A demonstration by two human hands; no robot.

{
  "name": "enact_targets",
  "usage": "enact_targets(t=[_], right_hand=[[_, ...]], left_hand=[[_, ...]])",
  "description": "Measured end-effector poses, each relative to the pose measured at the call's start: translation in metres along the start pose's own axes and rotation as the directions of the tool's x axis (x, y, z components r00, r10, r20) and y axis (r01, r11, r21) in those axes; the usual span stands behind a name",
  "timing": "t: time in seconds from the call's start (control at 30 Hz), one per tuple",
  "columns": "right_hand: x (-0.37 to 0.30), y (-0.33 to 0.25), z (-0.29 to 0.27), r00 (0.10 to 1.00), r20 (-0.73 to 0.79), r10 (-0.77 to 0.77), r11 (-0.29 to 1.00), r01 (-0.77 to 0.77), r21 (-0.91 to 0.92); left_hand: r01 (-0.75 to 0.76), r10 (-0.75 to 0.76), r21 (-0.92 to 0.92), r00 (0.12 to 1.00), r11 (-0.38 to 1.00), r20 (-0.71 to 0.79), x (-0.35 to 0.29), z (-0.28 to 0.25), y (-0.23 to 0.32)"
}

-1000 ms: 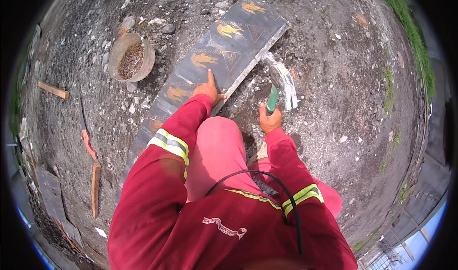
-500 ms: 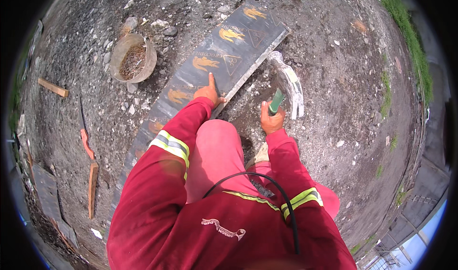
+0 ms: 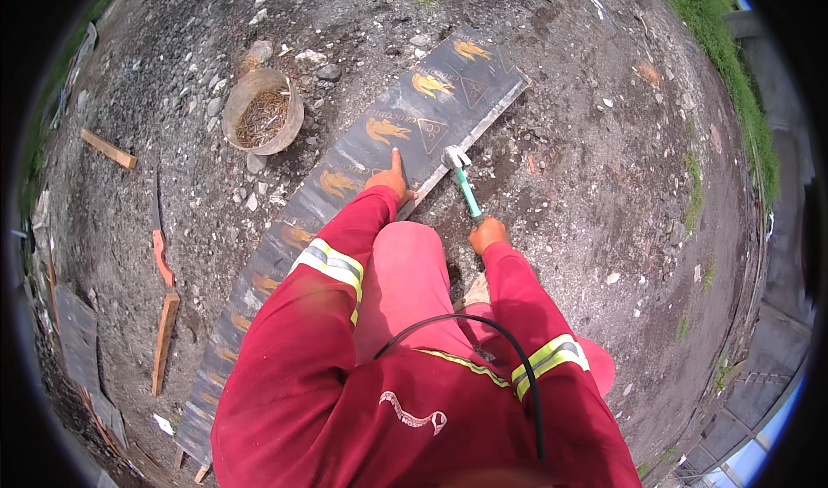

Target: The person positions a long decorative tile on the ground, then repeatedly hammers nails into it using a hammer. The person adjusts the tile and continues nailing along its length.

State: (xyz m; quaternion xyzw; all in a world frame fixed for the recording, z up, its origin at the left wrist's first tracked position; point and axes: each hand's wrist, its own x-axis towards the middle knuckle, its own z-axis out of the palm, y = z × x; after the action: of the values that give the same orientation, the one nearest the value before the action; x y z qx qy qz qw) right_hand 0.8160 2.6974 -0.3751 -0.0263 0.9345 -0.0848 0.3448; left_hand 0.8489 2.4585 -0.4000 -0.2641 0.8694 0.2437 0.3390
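Observation:
A long dark board point(image 3: 345, 156) with yellow animal prints lies slanting across the ground, its pale edge facing right. My left hand point(image 3: 391, 180) rests on it beside that edge, index finger stretched along the face and thumb spread toward the edge. The other fingers are hard to make out. In my right hand point(image 3: 489, 234) is a claw hammer point(image 3: 467, 191), gripped near the end of its green handle. The metal hammer head is at the board's right edge, just right of my left hand; I cannot tell whether it touches.
A tub of nails point(image 3: 264, 119) stands left of the board. Farther left lie a handsaw point(image 3: 161, 257) with an orange handle and two wood pieces, a short one point(image 3: 109, 148) and a longer one point(image 3: 165, 343). Stones dot the rough ground; grass point(image 3: 716, 48) grows at far right.
The hammer, blurred beside the board before, has swung left to the board's edge. My left hand has stayed on the board, while the whole view has shifted slightly.

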Motion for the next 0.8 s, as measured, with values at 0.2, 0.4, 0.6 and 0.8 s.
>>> enact_targets(t=[0.2,0.4,0.6,0.8], right_hand=[[0.015,-0.019,-0.057,0.996,0.091,0.007,0.982,0.011,-0.189],[0.005,-0.051,-0.09,0.988,0.153,-0.028,0.932,0.082,-0.354],[0.011,-0.098,-0.118,0.972,0.187,-0.14,0.756,0.227,-0.614],[0.043,-0.135,-0.123,0.951,0.267,-0.155,0.534,0.307,-0.788]], left_hand=[[-0.117,0.06,-0.376,0.985,0.919,-0.16,0.001,0.049,-0.072],[0.336,-0.026,-0.94,0.941,-0.056,0.338,-0.081,0.097,-0.157],[0.285,-0.068,-0.864,0.937,-0.416,0.342,-0.178,0.096,-0.151],[0.115,-0.053,-0.977,0.991,-0.18,0.126,-0.231,0.148,-0.129]])
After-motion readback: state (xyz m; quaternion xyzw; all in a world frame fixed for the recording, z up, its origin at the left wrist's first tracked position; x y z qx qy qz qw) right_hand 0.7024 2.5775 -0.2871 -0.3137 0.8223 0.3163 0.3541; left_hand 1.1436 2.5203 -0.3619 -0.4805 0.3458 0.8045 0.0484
